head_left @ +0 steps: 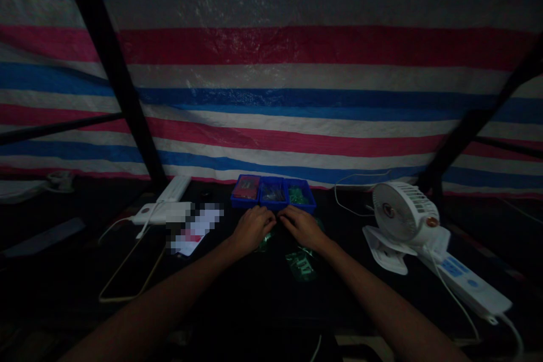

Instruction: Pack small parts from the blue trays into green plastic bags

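My left hand (pixel 253 227) and my right hand (pixel 303 227) are close together over the dark table, just in front of three joined blue bins (pixel 274 202). The fingers of both hands are bent, with the tips turned toward each other; in the dim light I cannot make out what is in them. A shiny green packet (pixel 263 243) shows under the left palm. Another green packet (pixel 301 266), with pale pieces visible in it, lies below my right wrist. The bins contain a reddish packet (pixel 246 186), small dark items (pixel 272 192) and green packets (pixel 298 194).
A white fan (pixel 396 212) and a white power strip (pixel 475 285) with cords are at the right. On the left lie a phone (pixel 133 271), a pale lit-looking item (pixel 197 232) and a white adapter (pixel 161 212). Striped sheeting (pixel 275 79) hangs behind, with dark poles (pixel 112 62).
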`<state>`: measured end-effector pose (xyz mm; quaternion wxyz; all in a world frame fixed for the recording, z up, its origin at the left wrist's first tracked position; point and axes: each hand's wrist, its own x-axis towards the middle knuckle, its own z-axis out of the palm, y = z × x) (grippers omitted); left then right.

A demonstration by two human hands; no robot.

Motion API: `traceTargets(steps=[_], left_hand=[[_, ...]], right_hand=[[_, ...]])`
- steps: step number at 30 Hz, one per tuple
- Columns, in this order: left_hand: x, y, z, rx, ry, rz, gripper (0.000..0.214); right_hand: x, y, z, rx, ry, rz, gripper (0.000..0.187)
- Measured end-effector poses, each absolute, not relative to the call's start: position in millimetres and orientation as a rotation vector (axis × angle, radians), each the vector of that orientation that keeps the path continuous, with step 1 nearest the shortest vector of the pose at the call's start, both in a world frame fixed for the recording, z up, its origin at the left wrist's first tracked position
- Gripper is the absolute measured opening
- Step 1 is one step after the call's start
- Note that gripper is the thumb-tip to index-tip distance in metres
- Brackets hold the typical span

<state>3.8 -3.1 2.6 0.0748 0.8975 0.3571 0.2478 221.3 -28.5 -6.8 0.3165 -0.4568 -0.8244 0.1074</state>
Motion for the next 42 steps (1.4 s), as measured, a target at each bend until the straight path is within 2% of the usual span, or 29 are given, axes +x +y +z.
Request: traceTargets(steps=[10, 17, 22, 27, 33, 42], left_hand=[[3.1, 1.8, -4.4, 2.515, 1.083, 0.866, 0.016], [5.8, 1.6, -4.1, 2.438, 0.985, 0.932, 0.027], [6.1, 1.0, -5.6, 2.434, 0.936, 0.94, 0.033], [5.7, 1.9, -6.4, 2.404, 0.941, 0.958, 0.034], [5.4, 4.5, -5.2, 2.282, 0.928, 0.975, 0.023], [6.5, 2.9, -3.4, 2.175, 0.889, 1.071, 0.013]], right_hand=[[221.1, -30.2, 0.1, -1.119, -2.014, 0.343, 0.011], [219.3, -30.7, 5.0, -1.046, -1.86, 0.381, 0.022], [216.2, -29.8, 2.6, -1.056, -1.767, 0.573, 0.031], [215.0, -31.3, 4.9, -1.054, -1.713, 0.679, 0.029], [215.7, -30.6, 4.8, -1.059, -1.745, 0.635, 0.028], [214.6, -36.4, 11.6, -1.062, -1.877, 0.346, 0.027]])
